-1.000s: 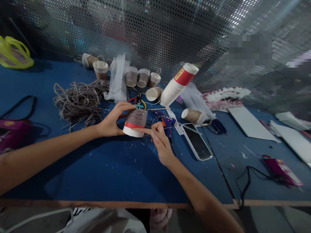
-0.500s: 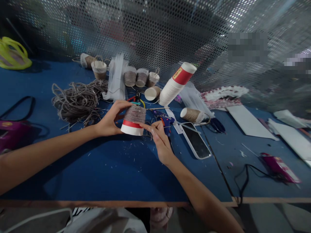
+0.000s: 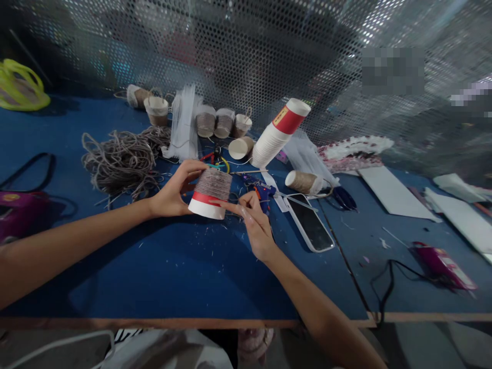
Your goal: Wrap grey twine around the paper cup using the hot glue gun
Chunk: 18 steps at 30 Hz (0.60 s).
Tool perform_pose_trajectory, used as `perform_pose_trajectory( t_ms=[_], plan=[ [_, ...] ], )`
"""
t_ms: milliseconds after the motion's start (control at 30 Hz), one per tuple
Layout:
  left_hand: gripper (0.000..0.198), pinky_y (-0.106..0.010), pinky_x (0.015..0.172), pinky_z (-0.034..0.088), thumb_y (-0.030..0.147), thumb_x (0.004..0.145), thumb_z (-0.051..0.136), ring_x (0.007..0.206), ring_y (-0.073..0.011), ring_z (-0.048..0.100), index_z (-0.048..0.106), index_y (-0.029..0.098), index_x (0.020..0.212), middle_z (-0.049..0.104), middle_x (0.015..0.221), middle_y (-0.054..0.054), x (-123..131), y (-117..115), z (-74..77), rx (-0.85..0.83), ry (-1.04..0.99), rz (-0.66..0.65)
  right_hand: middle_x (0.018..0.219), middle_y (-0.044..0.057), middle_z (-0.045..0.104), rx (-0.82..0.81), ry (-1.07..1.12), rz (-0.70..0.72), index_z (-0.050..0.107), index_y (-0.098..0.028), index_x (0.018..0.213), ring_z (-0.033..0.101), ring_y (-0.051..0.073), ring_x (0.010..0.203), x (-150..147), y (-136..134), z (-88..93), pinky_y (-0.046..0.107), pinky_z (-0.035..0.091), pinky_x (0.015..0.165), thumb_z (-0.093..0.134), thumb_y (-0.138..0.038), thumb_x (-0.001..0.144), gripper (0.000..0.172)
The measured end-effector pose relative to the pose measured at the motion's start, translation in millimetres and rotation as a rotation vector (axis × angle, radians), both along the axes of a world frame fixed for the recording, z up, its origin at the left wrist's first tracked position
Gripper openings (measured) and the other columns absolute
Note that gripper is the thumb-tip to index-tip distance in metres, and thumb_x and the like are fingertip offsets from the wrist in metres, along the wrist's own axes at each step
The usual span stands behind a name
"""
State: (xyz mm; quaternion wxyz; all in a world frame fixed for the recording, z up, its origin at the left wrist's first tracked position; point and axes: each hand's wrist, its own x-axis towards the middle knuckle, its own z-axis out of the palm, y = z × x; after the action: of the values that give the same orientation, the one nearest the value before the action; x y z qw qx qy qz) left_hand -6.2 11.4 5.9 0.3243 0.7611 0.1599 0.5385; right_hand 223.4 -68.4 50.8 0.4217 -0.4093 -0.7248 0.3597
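Note:
My left hand (image 3: 173,190) grips an upside-down paper cup (image 3: 209,193) that is red and white and wound partway with grey-brown twine. The cup is tilted a little above the blue table (image 3: 161,266). My right hand (image 3: 251,223) is beside the cup's lower right, its forefinger pressing against the red band and the other fingers curled. A thin strand of twine seems to run under those fingers, but I cannot make it out clearly. A blue glue gun (image 3: 261,189) lies just behind my right hand.
A loose heap of twine (image 3: 123,159) lies at the left. Several wrapped cups (image 3: 215,123) and a leaning stack of paper cups (image 3: 279,133) stand at the back before a perforated metal screen. A phone (image 3: 310,223), scissors, white sheets (image 3: 395,195) and a black cable lie to the right.
The cup has been turned and tipped slightly in my left hand; my right forefinger has shifted along its red band. Nothing else on the table moved.

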Motion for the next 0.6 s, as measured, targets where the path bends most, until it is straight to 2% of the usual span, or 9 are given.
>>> perform_pose_trajectory(
  t_ms=[100, 233, 300, 400, 500, 600],
  plan=[
    [0.086, -0.039, 0.098, 0.060, 0.036, 0.063, 0.093, 0.123, -0.0287, 0.062, 0.048, 0.030, 0.137, 0.050, 0.133, -0.011, 0, 0, -1.4, -0.016, -0.020, 0.006, 0.090, 0.002, 0.033, -0.023, -0.004, -0.032, 0.074, -0.040, 0.118, 0.040, 0.021, 0.087, 0, 0, -1.4, 0.048, 0.043, 0.094, 0.037, -0.057, 0.101, 0.044],
    [0.085, -0.034, 0.089, 0.063, 0.039, 0.063, 0.093, 0.115, -0.0256, 0.066, 0.048, 0.032, 0.135, 0.051, 0.131, -0.009, 3, 1, -3.2, -0.013, -0.082, -0.019, 0.087, 0.002, 0.032, 0.043, 0.011, 0.050, 0.071, -0.045, 0.123, 0.040, 0.022, 0.088, 1, 0, -2.2, 0.048, 0.043, 0.089, 0.036, -0.059, 0.099, 0.044],
    [0.084, -0.033, 0.085, 0.063, 0.041, 0.064, 0.092, 0.112, -0.0246, 0.067, 0.047, 0.033, 0.134, 0.051, 0.130, -0.008, 4, 1, -3.5, -0.008, -0.090, -0.029, 0.087, 0.002, 0.032, 0.044, 0.005, 0.041, 0.070, -0.046, 0.123, 0.040, 0.022, 0.089, 0, 0, -1.9, 0.049, 0.042, 0.090, 0.036, -0.056, 0.100, 0.042],
    [0.086, -0.033, 0.086, 0.063, 0.044, 0.063, 0.092, 0.114, -0.0257, 0.066, 0.046, 0.032, 0.134, 0.051, 0.131, -0.009, 4, 1, -3.6, -0.007, -0.066, -0.021, 0.088, 0.002, 0.032, 0.019, -0.031, 0.020, 0.069, -0.046, 0.125, 0.041, 0.022, 0.088, 1, 0, -2.8, 0.050, 0.043, 0.091, 0.035, -0.055, 0.101, 0.042],
    [0.086, -0.033, 0.088, 0.062, 0.049, 0.063, 0.091, 0.115, -0.0254, 0.065, 0.044, 0.031, 0.134, 0.050, 0.132, -0.010, 3, 2, -4.1, -0.004, -0.043, -0.003, 0.087, 0.002, 0.034, 0.079, -0.006, 0.045, 0.067, -0.045, 0.128, 0.042, 0.023, 0.088, 3, -1, -7.5, 0.049, 0.046, 0.086, 0.036, -0.060, 0.098, 0.045],
    [0.085, -0.036, 0.094, 0.060, 0.053, 0.066, 0.088, 0.115, -0.0249, 0.064, 0.043, 0.030, 0.134, 0.050, 0.132, -0.010, 2, 2, -5.0, 0.022, -0.036, 0.014, 0.095, 0.004, 0.040, 0.184, 0.048, -0.107, 0.062, -0.044, 0.135, 0.046, 0.023, 0.090, 5, -1, -12.3, 0.047, 0.050, 0.084, 0.042, -0.062, 0.095, 0.048]
  ],
)
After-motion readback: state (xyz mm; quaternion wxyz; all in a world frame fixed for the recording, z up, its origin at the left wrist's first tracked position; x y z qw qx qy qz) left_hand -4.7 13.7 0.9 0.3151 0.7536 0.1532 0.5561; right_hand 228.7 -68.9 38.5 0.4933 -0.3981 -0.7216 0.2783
